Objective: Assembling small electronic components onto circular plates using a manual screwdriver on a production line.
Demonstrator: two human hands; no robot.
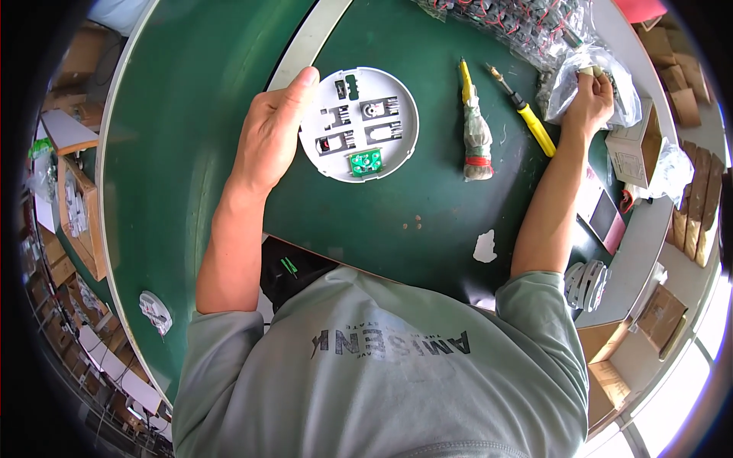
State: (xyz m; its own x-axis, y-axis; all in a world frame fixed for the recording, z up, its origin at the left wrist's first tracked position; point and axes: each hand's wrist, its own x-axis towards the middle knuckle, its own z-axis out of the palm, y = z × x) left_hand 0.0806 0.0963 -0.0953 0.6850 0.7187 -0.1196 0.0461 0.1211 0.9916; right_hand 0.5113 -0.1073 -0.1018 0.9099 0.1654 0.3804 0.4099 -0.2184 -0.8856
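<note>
My left hand (269, 130) grips the left rim of a round white plastic housing (402, 141), thumb on top. Its open inside faces up and shows metal spring contacts in slots. A small green circuit board (366, 162) sits at the housing's near edge. At the far right, my right hand (589, 103) is at a clear plastic bag (563, 88), its fingers curled at the opening. What those fingers hold, if anything, is too small to make out. Left of my right forearm lies a yellow-handled tool (537, 130) with a thin metal end.
A brush-like tool wrapped in plastic (477, 133) lies on the green tabletop (435, 217). Bagged dark parts with red wires (519, 27) fill the far right. An open carton (635, 149) and stacked white round parts (586, 285) stand right of my arm. A white scrap (485, 246) lies nearer.
</note>
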